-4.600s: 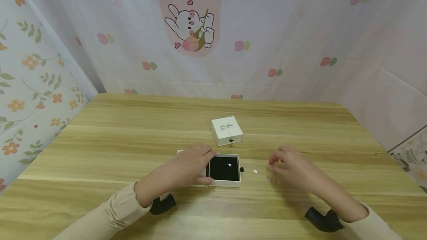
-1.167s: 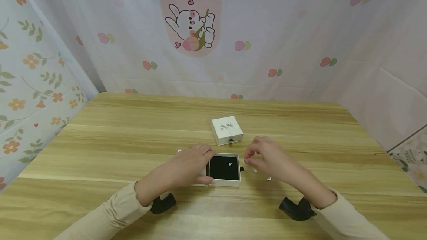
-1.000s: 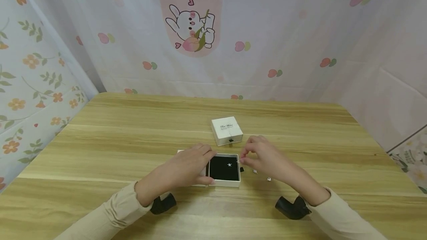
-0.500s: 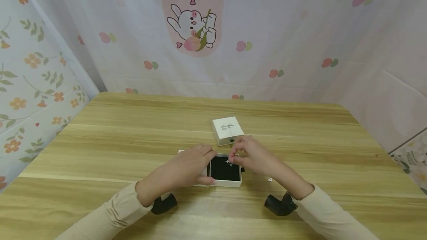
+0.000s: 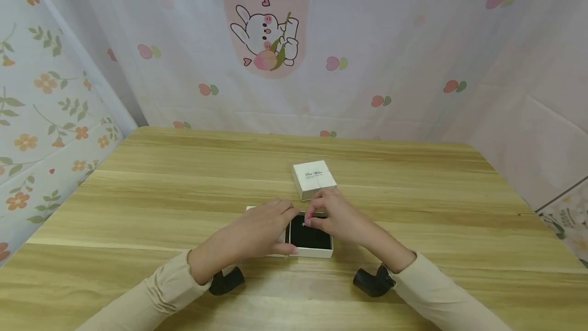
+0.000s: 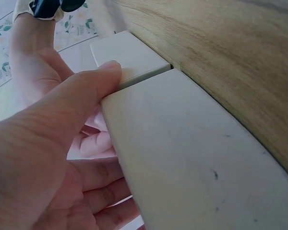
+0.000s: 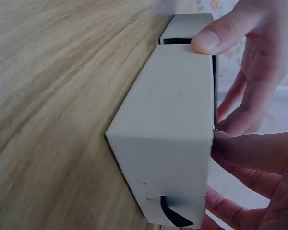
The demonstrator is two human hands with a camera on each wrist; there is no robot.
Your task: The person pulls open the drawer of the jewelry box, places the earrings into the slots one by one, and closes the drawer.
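A white jewellery box lies pulled open, its drawer (image 5: 317, 254) sticking out of the sleeve (image 6: 182, 134). My left hand (image 5: 254, 231) grips the box where drawer and sleeve meet, thumb on the near side and fingers over the far side. Inside the drawer is a black pad (image 5: 310, 241). My right hand (image 5: 337, 218) reaches over the drawer, and its thumb and index finger pinch a small silver star-shaped piece of jewellery (image 5: 303, 224) close over the pad. A second star on the pad is hidden behind this hand. A black ribbon tab (image 7: 175, 214) shows on the drawer's front.
Just behind the open box stands a closed white box (image 5: 314, 173) with printed lettering, partly overlapped by my right hand. Both wrists carry black mounts (image 5: 374, 281). The wooden table (image 5: 184, 167) ends at a patterned cloth (image 5: 390, 55) at the back.
My right hand took the small star from the table on the right and has carried it left, over the drawer. The loose silver pieces are now hidden behind my right arm. My left hand stays put.
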